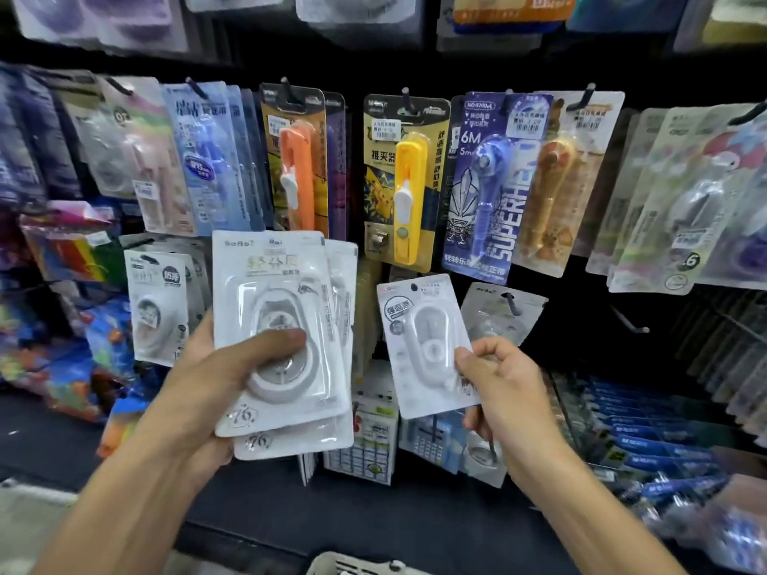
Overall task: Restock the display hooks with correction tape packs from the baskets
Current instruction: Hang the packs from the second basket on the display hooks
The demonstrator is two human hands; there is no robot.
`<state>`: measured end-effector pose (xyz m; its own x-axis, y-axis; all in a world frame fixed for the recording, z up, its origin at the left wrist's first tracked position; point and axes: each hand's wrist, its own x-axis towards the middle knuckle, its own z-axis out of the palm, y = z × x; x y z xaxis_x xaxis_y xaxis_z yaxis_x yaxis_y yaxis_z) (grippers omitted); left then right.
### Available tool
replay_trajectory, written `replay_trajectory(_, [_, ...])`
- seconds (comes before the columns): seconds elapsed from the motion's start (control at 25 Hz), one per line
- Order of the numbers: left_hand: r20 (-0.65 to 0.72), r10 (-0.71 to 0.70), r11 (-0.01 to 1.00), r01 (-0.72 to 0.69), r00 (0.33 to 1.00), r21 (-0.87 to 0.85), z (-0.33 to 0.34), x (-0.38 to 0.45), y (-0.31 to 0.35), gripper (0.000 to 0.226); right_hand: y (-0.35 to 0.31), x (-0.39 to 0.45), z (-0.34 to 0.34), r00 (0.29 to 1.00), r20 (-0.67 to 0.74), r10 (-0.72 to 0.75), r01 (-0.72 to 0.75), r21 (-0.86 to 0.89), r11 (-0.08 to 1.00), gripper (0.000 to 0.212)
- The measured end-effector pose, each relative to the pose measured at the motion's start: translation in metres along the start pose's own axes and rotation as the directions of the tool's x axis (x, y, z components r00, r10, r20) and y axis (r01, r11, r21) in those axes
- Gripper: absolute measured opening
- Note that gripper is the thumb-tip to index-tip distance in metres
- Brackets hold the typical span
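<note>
Left hand (224,367): grips stacked white packs (282,325), frame centre-left. Right hand (498,375): pinches small pack (427,346), centre. Advice: align hang-hole with bare hook (631,323), right; slide on level.

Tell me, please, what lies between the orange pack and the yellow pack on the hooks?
Only bare dark backboard separates the orange pack from the yellow pack, per the head view.

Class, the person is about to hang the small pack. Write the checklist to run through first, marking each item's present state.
1. Right hand grips small pack: ok.
2. Hang hole at the pack's top unblocked: ok.
3. Left hand holds the stack securely: ok.
4. Bare hook free at lower right: ok.
5. Bare hook suits this pack type: cannot tell.
6. Basket within reach below: ok.
</note>
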<state>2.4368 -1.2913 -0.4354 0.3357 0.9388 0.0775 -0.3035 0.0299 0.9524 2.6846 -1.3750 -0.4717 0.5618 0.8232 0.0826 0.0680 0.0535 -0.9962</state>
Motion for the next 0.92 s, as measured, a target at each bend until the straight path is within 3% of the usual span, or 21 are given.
replay_trajectory(0.4, [-0.004, 0.037, 0.999, -0.037, 0.999, -0.016, 0.007, 0.0, -0.01, 0.072, 0.012, -0.026, 0.026, 0.973, -0.208, -0.097, 0.107, 0.034, 0.994, 0.026])
replay_trajectory(0.56, [-0.026, 0.042, 0.999, -0.042, 0.999, 0.001, 0.01, -0.003, -0.013, 0.074, 0.012, -0.028, 0.027, 0.964, -0.259, -0.066, 0.09, 0.081, 0.993, 0.027])
replay_trajectory(0.8, [-0.039, 0.052, 0.998, -0.051, 0.998, 0.032, 0.015, -0.002, -0.017, 0.081, -0.002, -0.026, 0.024, 0.997, -0.071, -0.006, 0.013, 0.093, 0.996, 0.01])
replay_trajectory(0.92, [-0.025, 0.052, 0.997, -0.05, 0.998, 0.051, 0.019, -0.003, -0.019, 0.08, -0.003, -0.021, 0.019, 0.999, 0.028, 0.027, -0.029, 0.064, 0.998, 0.027])
